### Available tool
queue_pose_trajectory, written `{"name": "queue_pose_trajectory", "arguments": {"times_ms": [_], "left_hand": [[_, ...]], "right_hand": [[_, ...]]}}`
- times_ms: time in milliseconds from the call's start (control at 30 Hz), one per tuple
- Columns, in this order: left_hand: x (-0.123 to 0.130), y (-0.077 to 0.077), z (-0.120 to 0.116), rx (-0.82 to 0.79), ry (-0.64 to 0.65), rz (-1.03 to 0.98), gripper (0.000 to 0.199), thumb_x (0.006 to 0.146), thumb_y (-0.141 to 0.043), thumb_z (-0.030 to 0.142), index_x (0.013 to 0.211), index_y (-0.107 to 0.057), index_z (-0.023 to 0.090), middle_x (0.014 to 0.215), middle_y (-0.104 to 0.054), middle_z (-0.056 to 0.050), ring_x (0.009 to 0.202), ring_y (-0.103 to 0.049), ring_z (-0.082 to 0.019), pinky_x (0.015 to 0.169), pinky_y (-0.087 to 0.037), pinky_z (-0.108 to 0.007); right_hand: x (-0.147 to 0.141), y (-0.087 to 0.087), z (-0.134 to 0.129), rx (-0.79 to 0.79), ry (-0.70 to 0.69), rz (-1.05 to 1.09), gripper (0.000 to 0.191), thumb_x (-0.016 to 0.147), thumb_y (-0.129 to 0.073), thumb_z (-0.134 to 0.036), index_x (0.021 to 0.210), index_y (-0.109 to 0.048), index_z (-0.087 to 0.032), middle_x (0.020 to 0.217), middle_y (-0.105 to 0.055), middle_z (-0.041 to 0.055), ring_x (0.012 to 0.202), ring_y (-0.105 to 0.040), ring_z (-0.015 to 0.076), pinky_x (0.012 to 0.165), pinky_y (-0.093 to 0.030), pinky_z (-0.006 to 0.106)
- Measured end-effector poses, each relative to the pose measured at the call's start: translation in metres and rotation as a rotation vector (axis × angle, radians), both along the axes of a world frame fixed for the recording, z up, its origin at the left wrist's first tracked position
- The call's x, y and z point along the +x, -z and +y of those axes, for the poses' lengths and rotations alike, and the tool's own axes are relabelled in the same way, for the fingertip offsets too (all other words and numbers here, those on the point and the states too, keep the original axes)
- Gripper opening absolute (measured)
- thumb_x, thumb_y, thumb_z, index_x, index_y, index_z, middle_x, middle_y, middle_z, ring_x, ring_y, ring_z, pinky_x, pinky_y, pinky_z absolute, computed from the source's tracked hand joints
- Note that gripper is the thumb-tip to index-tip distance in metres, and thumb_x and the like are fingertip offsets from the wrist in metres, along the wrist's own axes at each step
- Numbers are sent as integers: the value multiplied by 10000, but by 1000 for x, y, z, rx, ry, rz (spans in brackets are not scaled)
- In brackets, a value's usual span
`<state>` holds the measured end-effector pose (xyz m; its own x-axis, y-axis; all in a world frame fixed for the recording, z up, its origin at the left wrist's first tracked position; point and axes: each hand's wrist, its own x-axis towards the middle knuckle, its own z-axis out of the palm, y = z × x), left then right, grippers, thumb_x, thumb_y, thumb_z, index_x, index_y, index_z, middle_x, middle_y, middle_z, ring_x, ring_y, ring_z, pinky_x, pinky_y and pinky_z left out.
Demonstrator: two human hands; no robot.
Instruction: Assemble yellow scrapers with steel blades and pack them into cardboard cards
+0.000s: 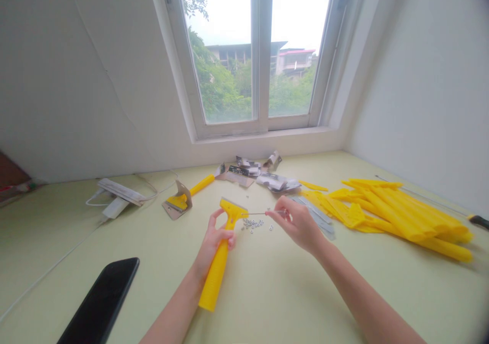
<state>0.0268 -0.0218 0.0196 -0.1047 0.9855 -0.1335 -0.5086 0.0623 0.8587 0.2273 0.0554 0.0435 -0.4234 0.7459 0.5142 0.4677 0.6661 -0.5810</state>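
My left hand (216, 239) is closed around a yellow scraper (217, 272), its wide head pointing away from me and its long ribbed handle toward me. Between the fingers of my right hand (296, 219) is a thin screwdriver (255, 213), held level. Its slim metal shaft reaches left, and the tip meets the side of the scraper's head. Its handle is mostly hidden in my fingers. Just right of the scraper, small metal nuts (252, 225) lie scattered on the pale green table (267, 293).
Yellow handles and plastic parts (405, 211) are piled at the right, beside flat grey metal strips (317, 216). Black-and-white packaging (275, 182) lies by the window. At left are another yellow scraper (202, 184) with cardboard, a power strip (121, 191) and a black phone (101, 303).
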Motion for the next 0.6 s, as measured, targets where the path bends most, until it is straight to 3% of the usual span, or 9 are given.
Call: {"name": "queue_pose_trajectory", "arguments": {"times_ms": [167, 433, 600], "left_hand": [[1, -1, 0, -8, 0, 2, 614, 591, -578, 137, 1131, -324, 283, 555, -441, 84, 427, -395, -55, 466, -283, -187], [0, 0, 1, -4, -20, -12, 656, 571, -595, 145, 1146, -308, 279, 591, -475, 74, 433, -403, -50, 464, -283, -181], [1, -2, 0, 1, -11, -14, 620, 583, -586, 129, 1125, -322, 276, 581, -455, 73, 433, -403, -54, 465, -283, -188]], "right_hand": [[0, 0, 0, -6, 41, -81, 314, 862, -364, -376, 638, -474, -187, 579, -524, -3, 520, -463, 115, 501, -341, 238], [-1, -5, -7, -47, -146, 17, 100, 820, -439, -285, 762, -436, -204, 695, -541, -3, 605, -502, 123, 550, -407, 247], [-1, 0, -2, 3, -25, 18, 206, 799, -490, -379, 708, -485, -195, 624, -570, 6, 550, -504, 123, 531, -392, 241]]}}
